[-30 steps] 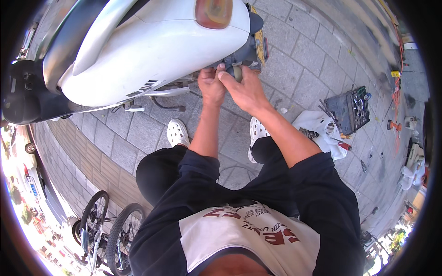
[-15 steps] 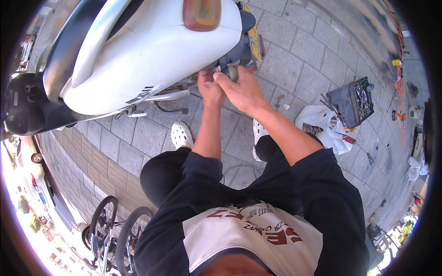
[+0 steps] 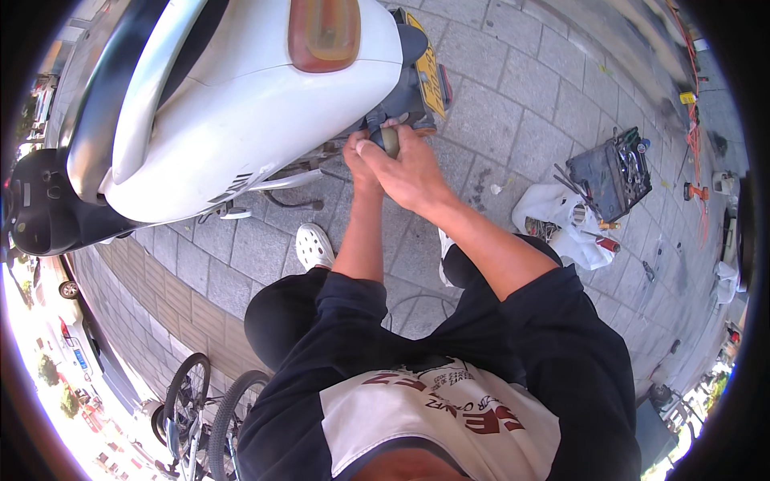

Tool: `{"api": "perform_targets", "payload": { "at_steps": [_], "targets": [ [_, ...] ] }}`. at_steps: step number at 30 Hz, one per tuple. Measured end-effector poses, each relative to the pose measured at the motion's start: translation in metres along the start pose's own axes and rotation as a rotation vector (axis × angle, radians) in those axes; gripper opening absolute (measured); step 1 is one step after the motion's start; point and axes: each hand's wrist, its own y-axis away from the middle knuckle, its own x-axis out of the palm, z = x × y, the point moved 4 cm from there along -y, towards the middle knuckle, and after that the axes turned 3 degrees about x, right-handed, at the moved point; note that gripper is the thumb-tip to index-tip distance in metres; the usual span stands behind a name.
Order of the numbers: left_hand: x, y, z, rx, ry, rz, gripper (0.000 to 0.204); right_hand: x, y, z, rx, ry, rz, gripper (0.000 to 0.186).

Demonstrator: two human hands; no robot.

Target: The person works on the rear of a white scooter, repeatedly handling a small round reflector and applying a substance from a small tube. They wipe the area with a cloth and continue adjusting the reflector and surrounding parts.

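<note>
Both hands are together under the tail of a white scooter [image 3: 265, 96], beside its yellow number plate [image 3: 431, 76]. My right hand [image 3: 411, 175] is closed around a small rounded olive-and-dark piece [image 3: 391, 142], whose exact kind I cannot make out. Just left of it, my left hand [image 3: 360, 163] has its fingers pinched close to the same piece. The right hand partly covers those fingertips, so what they hold is hidden. Dark parts of the rear mudguard [image 3: 401, 100] lie directly beyond my fingers. The red-and-amber tail light [image 3: 324, 32] sits above on the white body.
To the right, an open dark toolbox [image 3: 613, 176] full of tools lies on the grey paving. A white plastic bag [image 3: 545, 208] with cans is beside it. Farther right are an orange power tool [image 3: 696, 192] and an orange cord [image 3: 695, 120]. Bicycles [image 3: 188, 401] stand at lower left.
The scooter sits slightly lower and more to the left in view. My right hand has turned and closed more over the rounded piece; both hands remain together at the scooter's rear.
</note>
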Motion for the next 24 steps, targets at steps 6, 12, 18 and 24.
{"api": "perform_targets", "payload": {
  "at_steps": [6, 12, 18, 24],
  "targets": [
    [0.022, 0.0, -0.002, -0.177, 0.339, -0.139, 0.021, 0.001, -0.002, -0.009, 0.001, -0.031, -0.006, 0.065],
    [-0.002, -0.01, 0.03, -0.087, 0.253, -0.129, 0.024, 0.0, 0.0, 0.003, 0.02, -0.015, 0.056, 0.069],
    [0.008, -0.005, 0.025, -0.094, 0.255, -0.074, 0.024, -0.001, -0.002, -0.004, -0.023, -0.011, -0.013, 0.073],
    [-0.007, -0.009, 0.04, -0.058, 0.169, -0.063, 0.019, -0.003, -0.003, -0.008, -0.005, -0.013, -0.014, 0.076]
  ]
}}
